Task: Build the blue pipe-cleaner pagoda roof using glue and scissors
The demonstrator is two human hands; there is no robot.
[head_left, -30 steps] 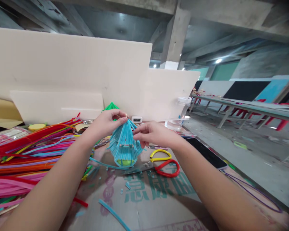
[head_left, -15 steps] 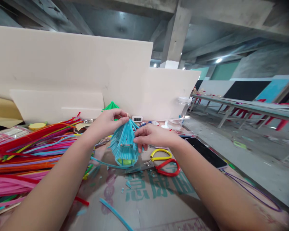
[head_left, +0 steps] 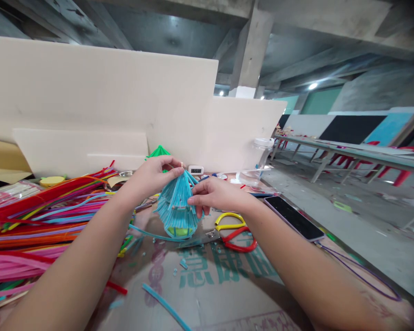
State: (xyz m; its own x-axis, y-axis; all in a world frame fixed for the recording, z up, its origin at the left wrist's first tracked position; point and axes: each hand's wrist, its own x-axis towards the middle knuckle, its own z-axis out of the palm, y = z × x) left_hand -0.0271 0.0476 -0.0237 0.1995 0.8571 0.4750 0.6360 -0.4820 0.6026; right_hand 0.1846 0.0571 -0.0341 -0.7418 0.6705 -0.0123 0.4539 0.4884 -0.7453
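- Head view: my left hand [head_left: 152, 177] is pinching the tip of the blue pipe-cleaner cone [head_left: 177, 207].
- My right hand [head_left: 215, 195] is gripping its side.
- Cone is standing on the table [head_left: 227, 294], beside the scissors [head_left: 232, 232].

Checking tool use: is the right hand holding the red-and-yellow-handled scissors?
No, the red-and-yellow-handled scissors lie on the table while the right hand pinches the blue cone-shaped pipe-cleaner model.

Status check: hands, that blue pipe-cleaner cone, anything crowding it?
Left hand pinches blue pipe-cleaner cone at tip. Right hand grips its side. Scissors lie close beside.
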